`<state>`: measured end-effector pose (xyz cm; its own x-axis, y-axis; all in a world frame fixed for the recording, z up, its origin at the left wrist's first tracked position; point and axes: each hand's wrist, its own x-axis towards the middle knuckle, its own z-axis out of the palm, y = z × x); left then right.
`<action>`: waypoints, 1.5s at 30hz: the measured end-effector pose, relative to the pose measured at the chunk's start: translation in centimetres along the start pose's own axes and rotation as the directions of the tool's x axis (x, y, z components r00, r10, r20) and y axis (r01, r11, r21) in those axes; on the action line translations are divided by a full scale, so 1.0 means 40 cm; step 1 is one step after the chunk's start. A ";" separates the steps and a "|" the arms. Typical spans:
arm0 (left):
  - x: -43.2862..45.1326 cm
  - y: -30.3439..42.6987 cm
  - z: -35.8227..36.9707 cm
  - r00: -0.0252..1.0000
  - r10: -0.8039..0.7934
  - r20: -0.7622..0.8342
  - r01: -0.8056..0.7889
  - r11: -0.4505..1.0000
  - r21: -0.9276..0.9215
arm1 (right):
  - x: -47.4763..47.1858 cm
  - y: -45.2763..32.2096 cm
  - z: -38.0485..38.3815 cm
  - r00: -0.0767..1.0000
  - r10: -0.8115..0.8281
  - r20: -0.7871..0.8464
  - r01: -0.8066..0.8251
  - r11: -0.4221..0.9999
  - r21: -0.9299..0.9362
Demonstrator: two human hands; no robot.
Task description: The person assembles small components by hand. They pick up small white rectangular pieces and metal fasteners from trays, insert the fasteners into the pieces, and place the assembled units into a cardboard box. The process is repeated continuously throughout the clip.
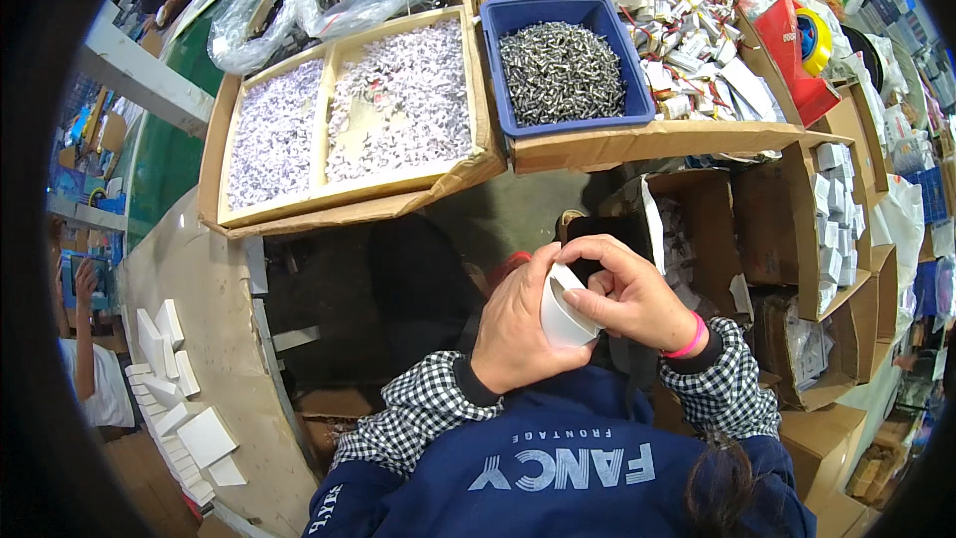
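Observation:
A small white carton [562, 320] is held in front of my chest. My left hand [520, 321] wraps around it from the left, thumb along its lower edge. My right hand [631, 295], with a pink band at the wrist, has its thumb and fingertips on the carton's upper right edge by the opening. What lies inside the carton cannot be seen. Beyond my hands stand a blue plastic bin [504, 108] of small metal parts and a divided wooden tray [326, 119] of small white pieces.
White boxes [207, 437] lie on the worktable [224, 299] at left. At upper right are wired white parts [691, 52] and a red tape dispenser [795, 67]. A cardboard tray holds small white boxes [836, 217] at right. Another person's raised hand [87, 280] shows at far left.

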<state>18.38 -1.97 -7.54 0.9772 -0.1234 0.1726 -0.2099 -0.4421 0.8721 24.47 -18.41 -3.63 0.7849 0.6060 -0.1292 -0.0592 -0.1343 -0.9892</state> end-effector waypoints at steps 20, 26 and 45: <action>0.011 -0.010 -0.015 0.994 0.078 -0.073 -0.076 0.997 0.033 | 0.037 -0.001 0.022 1.000 0.003 0.007 -0.003 1.000 -0.025; -0.017 -0.019 0.031 0.984 -0.117 -0.136 0.112 0.993 -0.045 | 0.021 0.027 0.021 0.998 0.055 -0.007 -0.055 0.997 -0.057; -0.034 -0.164 -0.016 0.611 0.388 0.690 0.748 0.003 -0.664 | 0.026 0.007 -0.009 0.946 -0.215 0.244 0.263 0.947 -0.187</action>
<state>18.45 1.66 -13.20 0.4941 -0.8598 0.1285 0.7507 0.4965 0.4358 25.48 -18.10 -4.02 0.6046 0.7931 0.0734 0.2657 -0.1139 -0.9573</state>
